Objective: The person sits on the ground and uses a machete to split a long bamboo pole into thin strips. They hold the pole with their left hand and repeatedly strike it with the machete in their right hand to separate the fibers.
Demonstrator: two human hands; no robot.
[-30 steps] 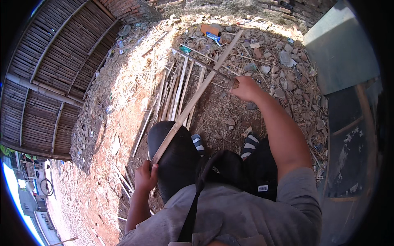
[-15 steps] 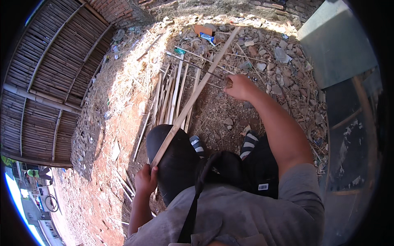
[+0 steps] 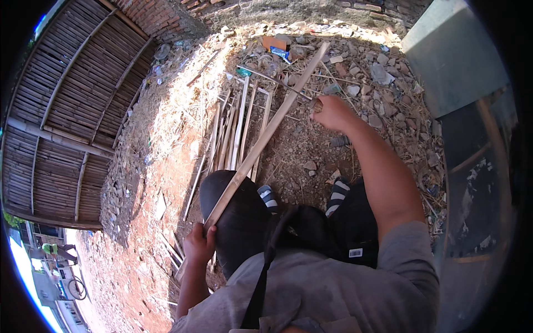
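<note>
A long, pale bamboo strip [image 3: 256, 151] slants across my left knee, its far end over the rubble. My left hand [image 3: 199, 244] is closed around its near end, beside the knee. In my closed right hand [image 3: 334, 114] is the short handle of a long knife [image 3: 294, 89], its thin dark blade seen almost edge-on. The blade crosses the strip toward its far part and points to the upper left; I cannot tell whether it touches. Several more bamboo strips [image 3: 237, 130] lie side by side on the ground past my left knee.
Stones and rubble [image 3: 383, 94] with dry straw cover the ground ahead. A bamboo-slat panel [image 3: 61, 83] stands at the left, a brick wall [image 3: 250, 12] at the back, and a grey sheet [image 3: 455, 61] at the right. Far left, a person [image 3: 55, 251] is near a wheeled cart [image 3: 72, 283].
My right hand has shifted slightly right with the knife, and the blade has moved along with it. The strip stays across my knee in my left hand.
</note>
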